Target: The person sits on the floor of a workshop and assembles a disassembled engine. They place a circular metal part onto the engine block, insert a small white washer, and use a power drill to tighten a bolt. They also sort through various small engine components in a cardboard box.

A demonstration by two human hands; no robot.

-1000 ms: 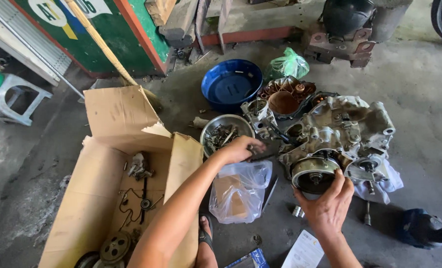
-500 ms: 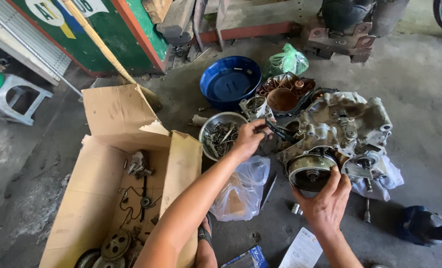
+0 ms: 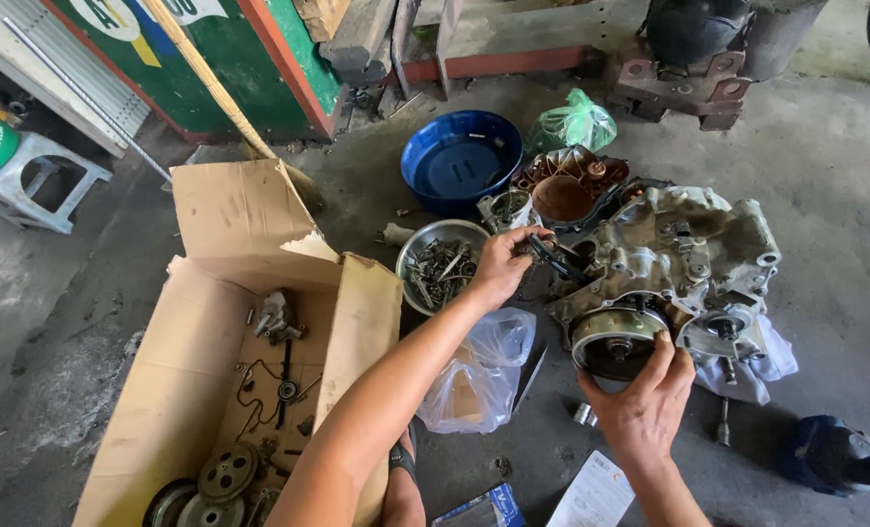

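Engine case (image 3: 684,259) sits on the concrete floor (image 3: 825,185), right of the metal bowl of bolts (image 3: 440,263). Your left hand (image 3: 501,265) is clenched on a dark tool (image 3: 557,259) set against the case's upper left side. Your right hand (image 3: 645,410) cups the round flywheel (image 3: 612,342) at the case's near edge, fingers spread around its rim. Clear plastic bag (image 3: 479,376) lies between your forearms; open cardboard box (image 3: 249,371) sits at left.

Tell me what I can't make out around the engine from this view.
- Left hand: its fingers cover the dark part it grips.
- Right hand hides the round rotor's lower rim.
- Metal bowl: parts too small to identify.
- Cardboard box: bottom cut off by the frame edge.
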